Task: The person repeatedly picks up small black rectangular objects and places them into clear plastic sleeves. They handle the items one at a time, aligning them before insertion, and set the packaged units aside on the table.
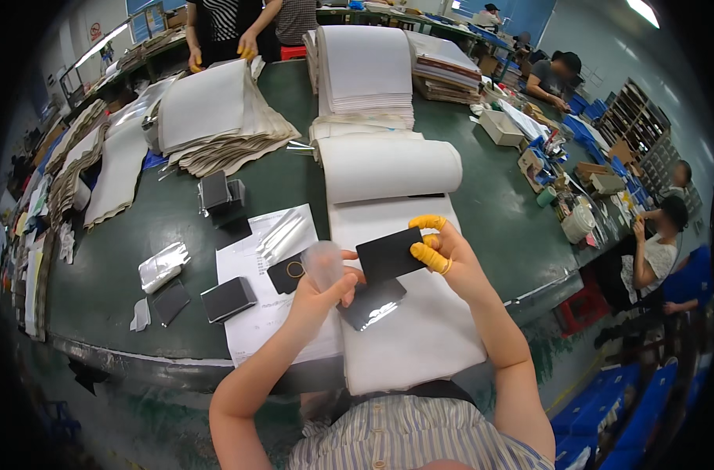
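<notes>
Over the white sheet stack, my right hand (443, 254) pinches the right edge of a flat black card (388, 257). Yellow finger cots cover several of its fingertips. My left hand (337, 291) is closed on a translucent, milky piece of film (322, 265). Its fingertips reach the card's left edge; whether they grip the card too, I cannot tell. Just below the held card, a dark glossy sheet (373, 304) lies on the white paper. Beside my left hand rests a black piece with a yellow ring (294, 269), partly hidden.
Stacks of black cards (228, 299) and clear film bundles (164, 266) lie left on the green table (271, 94). A rolled-back white sheet (392, 168) and tall paper stack (365, 70) stand ahead. A person's hands (248, 47) rest by far-left sheets; others sit at right.
</notes>
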